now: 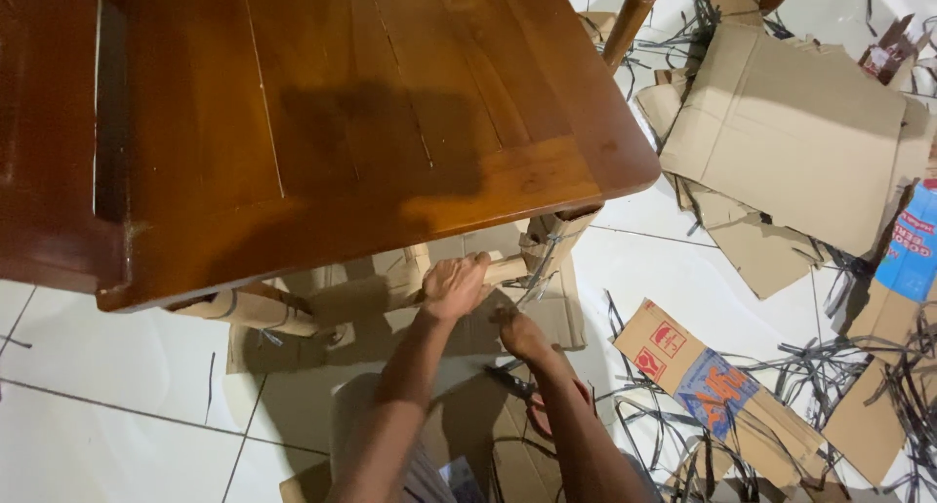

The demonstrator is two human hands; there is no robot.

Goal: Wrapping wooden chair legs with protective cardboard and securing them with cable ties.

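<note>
Cardboard-wrapped rail (376, 293) under the table (322, 113), spanning between two wrapped legs (558, 238), just below the front edge. Left hand (454, 286) clamped over the rail near its right end, fingers curled round the wrap. Right hand (522, 335) just right of and below the left, grip closed on scissors (532, 396) (red handles low by the wrist, dark blade pointing up toward the wrap; exact hold on the handles hard to tell). Thin plastic strap (542, 269) around the wrapped leg, right beside both hands.

Likely risks: blade close to the left fingers, so a slip on taut strap could nick them. Blade pushed too deep through the cardboard could scratch the varnished wood beneath. A cut strap under tension could spring back.

Beyond the table, on the tiled floor (117, 405): flattened cardboard (791, 132) to the right, a printed box flap (698, 371) lower down, loose grey straps (839, 366) tangled everywhere (easy to snag a foot or slide on).
</note>
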